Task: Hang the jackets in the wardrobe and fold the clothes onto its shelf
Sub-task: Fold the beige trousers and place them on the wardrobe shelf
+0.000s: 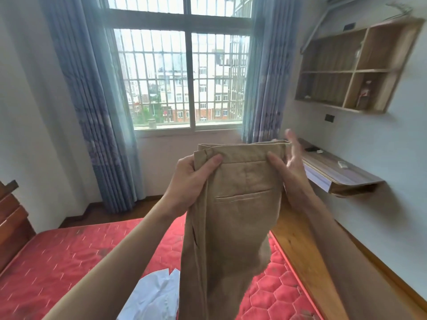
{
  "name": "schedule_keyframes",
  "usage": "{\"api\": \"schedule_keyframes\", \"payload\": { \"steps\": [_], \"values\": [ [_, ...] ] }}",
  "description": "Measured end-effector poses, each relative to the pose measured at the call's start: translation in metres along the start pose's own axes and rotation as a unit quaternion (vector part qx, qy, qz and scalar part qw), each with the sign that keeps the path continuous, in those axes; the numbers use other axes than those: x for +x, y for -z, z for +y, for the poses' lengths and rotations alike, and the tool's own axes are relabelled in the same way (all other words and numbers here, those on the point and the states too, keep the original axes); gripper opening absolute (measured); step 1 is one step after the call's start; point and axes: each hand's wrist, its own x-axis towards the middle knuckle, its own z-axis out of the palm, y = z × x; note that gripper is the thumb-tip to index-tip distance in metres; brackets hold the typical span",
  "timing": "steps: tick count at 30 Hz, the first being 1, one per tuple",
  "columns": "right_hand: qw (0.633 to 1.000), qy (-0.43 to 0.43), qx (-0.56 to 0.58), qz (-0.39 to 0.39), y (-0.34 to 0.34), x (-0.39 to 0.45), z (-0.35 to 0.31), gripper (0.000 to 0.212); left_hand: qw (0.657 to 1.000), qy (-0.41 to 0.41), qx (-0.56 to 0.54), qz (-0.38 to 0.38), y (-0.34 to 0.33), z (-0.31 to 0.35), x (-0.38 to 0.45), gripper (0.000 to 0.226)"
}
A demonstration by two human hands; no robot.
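Trousers (pixel 233 204), tan with a welt pocket, hang by their waistband.

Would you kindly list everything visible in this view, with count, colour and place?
trousers: one pair, tan, held up by the waistband over the bed
white garment: one, white, on the mattress, bottom centre
mattress: one, red quilted, lower left
headboard: one, dark wood, far left
window: one, barred, centre
curtains: two, blue, either side of the window
wall shelf: one, light wood, upper right
floating desk: one, wood, right wall
left hand: grips the waistband
right hand: thumb on the waistband, fingers spread
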Motion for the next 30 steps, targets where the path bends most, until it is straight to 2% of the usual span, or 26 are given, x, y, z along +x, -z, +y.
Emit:
{"api": "schedule_keyframes", "payload": {
  "steps": [1, 3, 5, 7, 10, 13, 15, 17, 19, 21, 23, 25, 26, 28, 30],
  "values": [
    [0.996, -0.04, 0.044, -0.063, 0.006, 0.001, -0.006, 0.088, 1.0, 0.008, 0.005, -0.01, 0.002, 0.003, -0.001, 0.021],
    [0.986, -0.075, 0.058, -0.134, 0.011, 0.003, -0.021, 0.067, 0.999, 0.024, -0.002, -0.028, 0.009, 0.008, -0.001, 0.015],
    [0.99, -0.054, -0.004, -0.133, 0.009, 0.005, -0.031, 0.039, 0.999, 0.029, 0.007, -0.04, 0.019, 0.012, 0.002, 0.009],
    [0.991, -0.02, -0.054, -0.125, 0.003, 0.002, -0.039, 0.022, 0.996, 0.0, 0.072, -0.055, 0.033, 0.016, 0.009, 0.02],
    [0.986, -0.005, -0.096, -0.134, -0.011, -0.005, -0.042, 0.022, 0.971, -0.042, 0.208, -0.106, 0.049, 0.022, 0.016, 0.053],
    [0.97, -0.052, -0.137, -0.193, -0.017, -0.006, -0.04, 0.025, 0.943, -0.013, 0.286, -0.17, 0.052, 0.022, 0.02, 0.043],
    [0.934, -0.123, -0.175, -0.285, -0.012, 0.002, -0.041, 0.028, 0.929, 0.009, 0.314, -0.197, 0.052, 0.015, 0.024, 0.038],
    [0.878, -0.198, -0.213, -0.38, -0.008, 0.016, -0.037, 0.031, 0.923, 0.02, 0.322, -0.21, 0.05, 0.001, 0.03, 0.039],
    [0.836, -0.225, -0.251, -0.432, -0.011, 0.032, -0.026, 0.033, 0.921, 0.031, 0.322, -0.216, 0.048, -0.015, 0.037, 0.039],
    [0.837, -0.206, -0.274, -0.427, -0.018, 0.049, -0.008, 0.026, 0.91, 0.062, 0.335, -0.236, 0.051, -0.029, 0.053, 0.041],
    [0.859, -0.177, -0.278, -0.391, -0.023, 0.072, 0.015, 0.021, 0.88, 0.129, 0.354, -0.288, 0.063, -0.037, 0.077, 0.045],
    [0.872, -0.147, -0.296, -0.361, -0.03, 0.098, 0.04, 0.033, 0.842, 0.199, 0.375, -0.331, 0.079, -0.047, 0.108, 0.044],
    [0.879, -0.134, -0.306, -0.341, -0.035, 0.113, 0.052, 0.039, 0.826, 0.204, 0.409, -0.331, 0.086, -0.053, 0.127, 0.041],
    [0.892, -0.089, -0.334, -0.292, -0.048, 0.144, 0.074, 0.038, 0.803, 0.162, 0.505, -0.273, 0.094, -0.065, 0.166, 0.034],
    [0.896, -0.032, -0.375, -0.237, -0.063, 0.178, 0.087, 0.028, 0.779, 0.088, 0.59, -0.196, 0.097, -0.073, 0.203, 0.028]
  ]
}}
